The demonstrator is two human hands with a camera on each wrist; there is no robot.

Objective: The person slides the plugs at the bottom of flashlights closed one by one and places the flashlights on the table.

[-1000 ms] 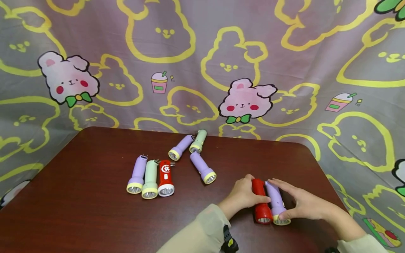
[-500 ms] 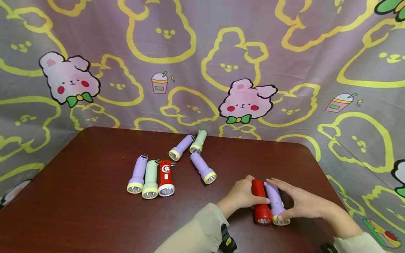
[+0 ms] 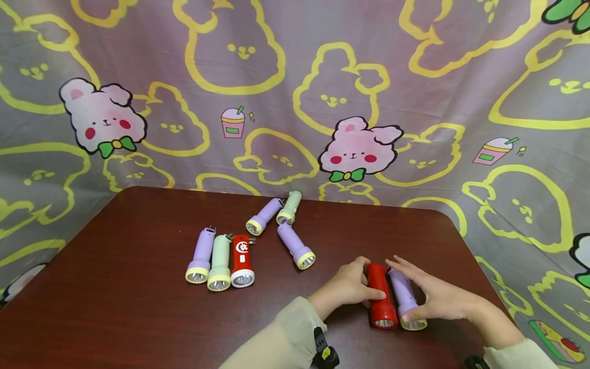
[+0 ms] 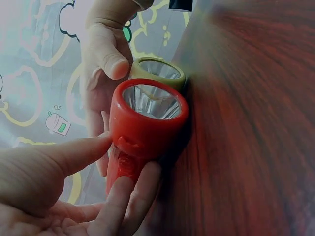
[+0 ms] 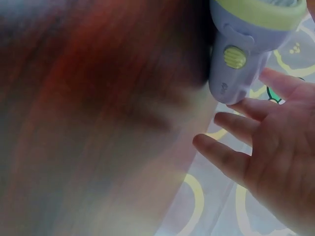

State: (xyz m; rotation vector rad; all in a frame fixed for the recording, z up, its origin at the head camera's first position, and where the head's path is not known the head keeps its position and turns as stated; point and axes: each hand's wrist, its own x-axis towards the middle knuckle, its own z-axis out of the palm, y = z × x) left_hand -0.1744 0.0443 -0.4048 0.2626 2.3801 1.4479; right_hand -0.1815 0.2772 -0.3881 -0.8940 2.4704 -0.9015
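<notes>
A red flashlight [image 3: 381, 297] lies on the table at the right, lens toward me. My left hand [image 3: 345, 287] holds it, thumb over its body and fingers along its left side. In the left wrist view, the thumb and two fingertips of my left hand [image 4: 83, 182] are at the red barrel. Beside it lies a purple flashlight [image 3: 402, 289] with a yellow rim. My right hand [image 3: 442, 294] reaches over this one, thumb at the lens end and fingertips near the tail. In the right wrist view, the fingers of my right hand [image 5: 275, 132] are spread and nearly straight.
On the left, a purple flashlight [image 3: 201, 256], a green flashlight [image 3: 220, 261] and a red-and-white flashlight [image 3: 241, 259] lie in a row. Farther back are two purple flashlights [image 3: 265, 215] [image 3: 295, 243] and a green flashlight [image 3: 290, 206]. A patterned curtain [image 3: 276, 102] borders the table [image 3: 138, 318].
The purple flashlight by my right hand has shifted slightly right, leaving a small gap beside the red one. My left thumb has drawn back a little to the left.
</notes>
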